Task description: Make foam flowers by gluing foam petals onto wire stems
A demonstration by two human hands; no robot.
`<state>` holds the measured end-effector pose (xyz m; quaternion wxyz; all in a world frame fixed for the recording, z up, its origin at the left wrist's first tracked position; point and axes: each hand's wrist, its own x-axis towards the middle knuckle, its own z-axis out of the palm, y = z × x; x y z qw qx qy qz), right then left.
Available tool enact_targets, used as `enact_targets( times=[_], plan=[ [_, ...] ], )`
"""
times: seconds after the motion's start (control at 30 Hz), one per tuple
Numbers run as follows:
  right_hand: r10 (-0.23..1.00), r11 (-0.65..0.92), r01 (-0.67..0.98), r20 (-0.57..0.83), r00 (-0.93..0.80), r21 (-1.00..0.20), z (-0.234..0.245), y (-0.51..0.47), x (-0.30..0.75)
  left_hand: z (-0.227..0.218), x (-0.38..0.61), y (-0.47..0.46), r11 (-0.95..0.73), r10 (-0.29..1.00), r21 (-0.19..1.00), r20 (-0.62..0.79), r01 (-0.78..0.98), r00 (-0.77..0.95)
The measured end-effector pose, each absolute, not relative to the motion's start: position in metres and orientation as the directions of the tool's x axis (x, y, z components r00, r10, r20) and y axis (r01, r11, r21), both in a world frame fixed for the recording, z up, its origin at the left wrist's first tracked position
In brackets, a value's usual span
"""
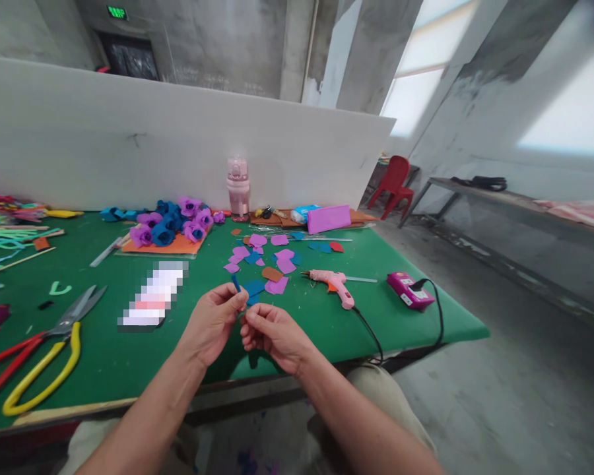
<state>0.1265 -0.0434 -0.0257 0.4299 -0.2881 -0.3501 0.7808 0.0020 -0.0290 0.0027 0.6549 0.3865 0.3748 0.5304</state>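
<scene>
My left hand (212,323) is closed in a pinch on a narrow blue strip (235,282), paper or felt, whose top end sticks up above the fingertips. Close against it, my right hand (273,335) has its fingers curled and thumb pressed in; whatever lies between them is hidden. Just behind the hands are loose blue petal-shaped pieces (254,287), purple pieces (277,285) and a brown piece (272,274). To the right of these, a pink hot glue gun (334,280) lies on its side with a clear glue stick (361,280) in its back end.
Large scissors (69,323) with red and yellow handles lie left, near a pixelated phone-like object (153,297). Blue and purple flowers (171,221) sit on an orange sheet (163,247). A pink bottle (238,190) stands behind. The glue gun's cord runs over the front edge near a purple power socket (410,290).
</scene>
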Motion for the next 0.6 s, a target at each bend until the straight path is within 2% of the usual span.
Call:
enact_targets(
  times=[0.1, 0.33, 0.6],
  plan=[
    [0.871, -0.376, -0.449, -0.143, -0.471, -0.81, -0.028, -0.044, 0.125, 0.003, 0.002, -0.028, 0.128, 0.99, 0.903, -0.091, -0.41, 0.11],
    [0.869, -0.426, -0.542, -0.161, -0.467, -0.725, -0.029, -0.04, 0.129, 0.001, -0.004, -0.022, 0.108, 0.993, 0.919, -0.084, -0.38, 0.081],
    [0.841, -0.466, -0.541, -0.162, -0.516, -0.7, -0.031, -0.039, 0.13, -0.006, -0.004, -0.018, 0.106, 0.994, 0.934, -0.093, -0.341, 0.055]
  ],
)
